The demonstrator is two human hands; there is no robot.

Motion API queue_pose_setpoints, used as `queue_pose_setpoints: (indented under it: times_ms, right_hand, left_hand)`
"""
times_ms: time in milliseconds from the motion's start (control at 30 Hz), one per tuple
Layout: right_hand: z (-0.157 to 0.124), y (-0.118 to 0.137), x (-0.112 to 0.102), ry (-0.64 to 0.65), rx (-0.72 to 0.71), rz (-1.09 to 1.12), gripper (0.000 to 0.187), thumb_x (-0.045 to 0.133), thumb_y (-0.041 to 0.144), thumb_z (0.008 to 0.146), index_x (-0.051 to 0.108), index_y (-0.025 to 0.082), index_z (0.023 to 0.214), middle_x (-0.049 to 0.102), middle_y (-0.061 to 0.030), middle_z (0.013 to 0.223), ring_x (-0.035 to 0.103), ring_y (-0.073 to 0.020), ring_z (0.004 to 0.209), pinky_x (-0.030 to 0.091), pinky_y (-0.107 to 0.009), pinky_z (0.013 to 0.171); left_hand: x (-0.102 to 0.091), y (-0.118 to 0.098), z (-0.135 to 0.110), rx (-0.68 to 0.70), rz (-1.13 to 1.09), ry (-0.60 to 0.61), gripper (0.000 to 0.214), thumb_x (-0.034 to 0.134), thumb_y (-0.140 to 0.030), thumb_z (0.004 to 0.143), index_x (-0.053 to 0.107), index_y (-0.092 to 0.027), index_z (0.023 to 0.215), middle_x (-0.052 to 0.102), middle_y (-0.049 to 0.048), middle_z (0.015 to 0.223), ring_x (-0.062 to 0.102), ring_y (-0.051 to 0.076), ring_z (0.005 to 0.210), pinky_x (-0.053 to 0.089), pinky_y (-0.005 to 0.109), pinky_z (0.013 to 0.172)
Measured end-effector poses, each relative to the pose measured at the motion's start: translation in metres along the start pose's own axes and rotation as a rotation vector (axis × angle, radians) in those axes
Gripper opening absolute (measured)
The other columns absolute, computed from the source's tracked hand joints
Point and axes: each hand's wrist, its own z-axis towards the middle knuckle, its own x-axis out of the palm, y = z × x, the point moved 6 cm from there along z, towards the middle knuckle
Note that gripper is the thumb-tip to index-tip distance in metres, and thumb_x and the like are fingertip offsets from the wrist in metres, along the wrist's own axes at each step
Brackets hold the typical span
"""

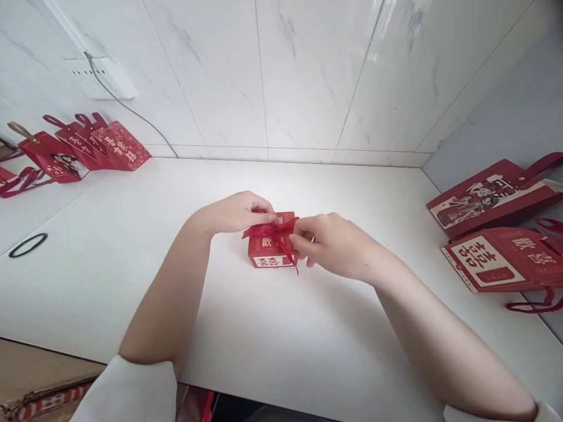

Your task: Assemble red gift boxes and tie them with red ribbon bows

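A small red gift box [267, 253] with white characters stands on the white table [281, 328] in the middle of the view. A red ribbon [278, 230] runs across its top. My left hand [235, 212] pinches the ribbon at the box's top left edge. My right hand [328, 243] pinches the ribbon at the box's right side, with a loose tail hanging down the front. Both hands have their fingers closed on the ribbon.
Several red gift bags [88, 146] lean against the marble wall at the far left. Two larger red bags [501, 258] lie flat at the right edge. A black ring [27, 245] lies at the left, and a white power strip [103, 76] hangs on the wall.
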Motion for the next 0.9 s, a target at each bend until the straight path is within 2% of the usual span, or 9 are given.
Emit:
queue_pose_setpoints:
  times_ms: [133, 267, 333, 500, 600, 700, 833, 900]
  right_hand:
    - [0.001, -0.001, -0.005, -0.009, -0.003, 0.012, 0.026, 0.038, 0.027, 0.088, 0.058, 0.021, 0.072, 0.063, 0.0014, 0.069, 0.055, -0.0116, 0.056, 0.033, -0.025, 0.050]
    - [0.002, 0.006, 0.010, 0.098, 0.008, -0.066, 0.046, 0.038, 0.046, 0.092, 0.054, 0.020, 0.057, 0.058, 0.0007, 0.057, 0.047, -0.0114, 0.048, 0.031, -0.026, 0.048]
    - [0.004, 0.010, 0.015, 0.090, -0.008, -0.162, 0.047, 0.044, 0.048, 0.089, 0.052, 0.020, 0.052, 0.053, 0.0010, 0.052, 0.043, -0.0113, 0.046, 0.029, -0.027, 0.047]
    - [0.006, 0.010, 0.019, 0.096, -0.019, -0.228, 0.031, 0.051, 0.031, 0.085, 0.054, 0.020, 0.057, 0.054, 0.0019, 0.055, 0.045, -0.0105, 0.047, 0.028, -0.025, 0.047]
    - [0.005, 0.011, 0.020, 0.094, -0.020, -0.252, 0.037, 0.049, 0.038, 0.087, 0.051, 0.019, 0.055, 0.053, 0.0017, 0.053, 0.044, -0.0109, 0.047, 0.027, -0.025, 0.047]
    - [0.004, 0.014, 0.023, 0.044, -0.043, -0.386, 0.038, 0.048, 0.040, 0.088, 0.049, 0.019, 0.057, 0.049, 0.0010, 0.050, 0.042, -0.0119, 0.045, 0.025, -0.026, 0.047]
    - [0.003, 0.017, 0.031, 0.055, -0.139, -0.524, 0.025, 0.045, 0.019, 0.088, 0.052, 0.019, 0.063, 0.048, 0.0005, 0.052, 0.042, -0.0118, 0.045, 0.022, -0.026, 0.046]
    - [0.002, 0.018, 0.031, 0.064, -0.181, -0.539, 0.023, 0.043, 0.015, 0.087, 0.051, 0.019, 0.066, 0.049, 0.0004, 0.053, 0.041, -0.0118, 0.044, 0.022, -0.026, 0.046]
  left_hand:
    - [0.004, 0.002, 0.003, -0.003, 0.001, 0.030, 0.027, 0.059, -0.042, 0.076, 0.071, -0.025, 0.093, 0.069, 0.0008, 0.093, 0.061, 0.016, 0.077, 0.042, 0.025, 0.061]
    - [0.003, 0.004, 0.005, -0.025, 0.033, -0.004, 0.023, 0.059, -0.039, 0.074, 0.070, -0.025, 0.088, 0.069, 0.0006, 0.090, 0.060, 0.015, 0.073, 0.041, 0.024, 0.056]
    - [0.002, 0.004, 0.005, -0.030, 0.048, -0.020, 0.021, 0.059, -0.039, 0.073, 0.070, -0.024, 0.084, 0.068, 0.0007, 0.087, 0.059, 0.015, 0.070, 0.040, 0.024, 0.054]
    - [0.004, 0.002, 0.004, -0.034, 0.043, -0.004, 0.022, 0.060, -0.039, 0.072, 0.070, -0.024, 0.084, 0.067, 0.0011, 0.083, 0.057, 0.014, 0.065, 0.040, 0.024, 0.052]
    - [0.004, 0.000, 0.003, -0.024, 0.050, 0.002, 0.020, 0.060, -0.036, 0.072, 0.071, -0.025, 0.085, 0.067, 0.0005, 0.086, 0.056, 0.013, 0.065, 0.039, 0.023, 0.053]
    - [0.004, -0.002, 0.002, -0.015, 0.062, 0.003, 0.018, 0.059, -0.035, 0.073, 0.070, -0.025, 0.084, 0.068, -0.0002, 0.089, 0.057, 0.012, 0.067, 0.039, 0.023, 0.054]
    - [0.004, -0.003, 0.002, -0.014, 0.089, 0.003, 0.018, 0.059, -0.035, 0.074, 0.070, -0.025, 0.084, 0.068, -0.0008, 0.091, 0.059, 0.013, 0.071, 0.040, 0.023, 0.056]
    - [0.004, -0.004, 0.003, -0.005, 0.097, -0.002, 0.018, 0.058, -0.035, 0.074, 0.069, -0.025, 0.084, 0.068, -0.0011, 0.092, 0.059, 0.014, 0.073, 0.041, 0.023, 0.058]
